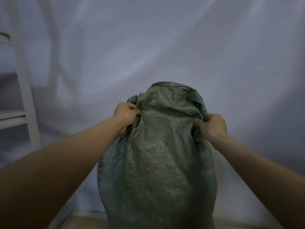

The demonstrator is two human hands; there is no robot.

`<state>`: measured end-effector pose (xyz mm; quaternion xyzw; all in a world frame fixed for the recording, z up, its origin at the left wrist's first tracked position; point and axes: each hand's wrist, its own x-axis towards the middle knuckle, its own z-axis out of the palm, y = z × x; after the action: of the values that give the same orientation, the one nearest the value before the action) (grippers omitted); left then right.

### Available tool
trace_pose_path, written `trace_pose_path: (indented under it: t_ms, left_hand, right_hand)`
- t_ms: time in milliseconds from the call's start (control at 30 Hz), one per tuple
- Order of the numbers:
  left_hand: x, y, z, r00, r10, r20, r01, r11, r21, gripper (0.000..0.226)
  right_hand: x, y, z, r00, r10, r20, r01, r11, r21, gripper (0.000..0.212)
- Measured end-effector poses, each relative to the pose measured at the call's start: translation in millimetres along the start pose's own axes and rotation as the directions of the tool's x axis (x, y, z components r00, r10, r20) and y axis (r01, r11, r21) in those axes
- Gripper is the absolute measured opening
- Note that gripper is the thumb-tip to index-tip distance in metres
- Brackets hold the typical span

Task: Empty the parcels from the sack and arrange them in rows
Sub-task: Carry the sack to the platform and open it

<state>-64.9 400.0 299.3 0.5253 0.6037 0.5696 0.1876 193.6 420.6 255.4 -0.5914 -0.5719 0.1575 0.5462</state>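
Observation:
A large grey-green woven sack (pixel 156 162) stands bulging in front of me, its hemmed end at the top folded over. My left hand (pixel 126 114) grips a bunch of the sack's cloth at its upper left side. My right hand (pixel 212 125) grips the cloth at its upper right side. No parcels show; whatever fills the sack is hidden inside.
A pale white sheet (pixel 148 47) covers the ground and the background behind the sack. A white shelf frame (pixel 24 103) stands at the left edge. A strip of beige floor (pixel 85 220) shows at the bottom by the sack's base.

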Motion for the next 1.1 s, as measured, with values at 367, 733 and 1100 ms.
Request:
trace_pose_path:
  t_ms: [367, 733, 1100]
  left_hand:
    - [-22.7, -9.4, -45.7, 0.825, 0.056, 0.562, -0.412, 0.74, 0.531, 0.13]
    - [-44.9, -24.6, -69.7, 0.775, 0.193, 0.602, -0.552, 0.671, 0.495, 0.081]
    - [-33.9, -27.5, -61.5, 0.961, 0.161, 0.224, -0.269, 0.366, 0.891, 0.047]
  right_hand:
    - [-53.1, 0.4, 13.9, 0.754, -0.4, 0.521, 0.553, 0.814, -0.175, 0.088]
    - [-73.7, -25.2, 54.7, 0.8, -0.337, 0.496, 0.525, 0.792, -0.31, 0.051]
    - [-67.6, -44.8, 54.9, 0.905, -0.212, 0.37, 0.269, 0.957, -0.11, 0.024]
